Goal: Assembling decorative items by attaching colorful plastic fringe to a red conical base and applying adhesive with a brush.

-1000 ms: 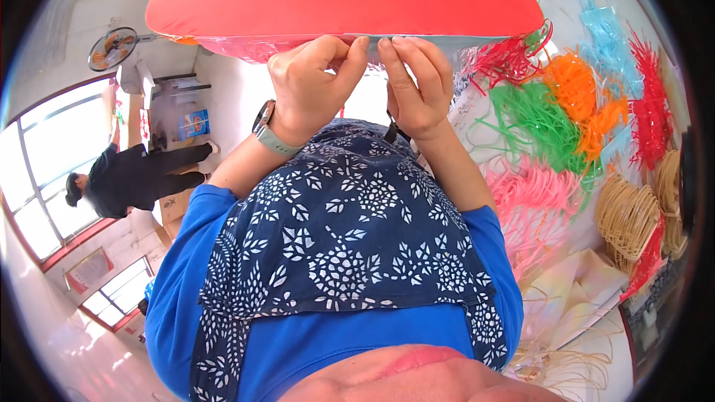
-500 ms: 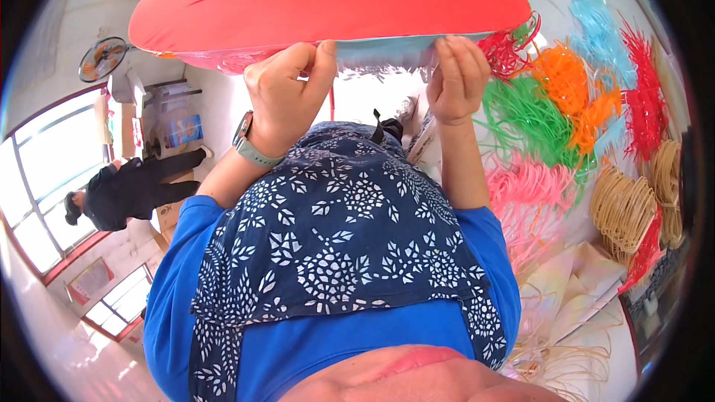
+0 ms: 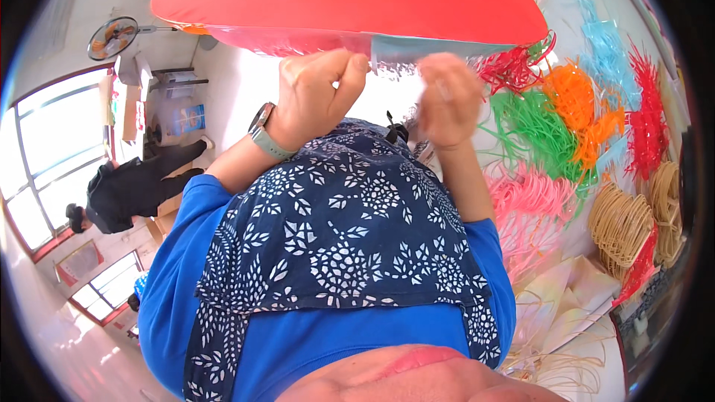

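A large red fabric-covered form (image 3: pixel 342 4) with a rounded lower edge fills the top of the view. Along that edge, a light blue strip (image 3: pixel 424 49) meets a shiny pinkish fringe (image 3: pixel 287 41). Just below their join is my left hand (image 3: pixel 324 93), closed with thumb and fingers pressed together; what they pinch, if anything, is too small to make out. My right hand (image 3: pixel 450 100) sits under the blue strip, raised and smeared by motion, so its grip cannot be read.
On the white table at right lie shredded bundles: green (image 3: pixel 540 126), orange (image 3: pixel 570 97), pink (image 3: pixel 529 190), light blue (image 3: pixel 607 48) and red (image 3: pixel 646 119). Coils of tan cane (image 3: pixel 620 227) lie beyond. A person in dark clothes (image 3: pixel 130 190) stands far left, below a fan (image 3: pixel 113 37).
The red form has shifted slightly up and right in view. Both hands have dropped away from its edge; my right hand has left the blue strip and blurs in motion.
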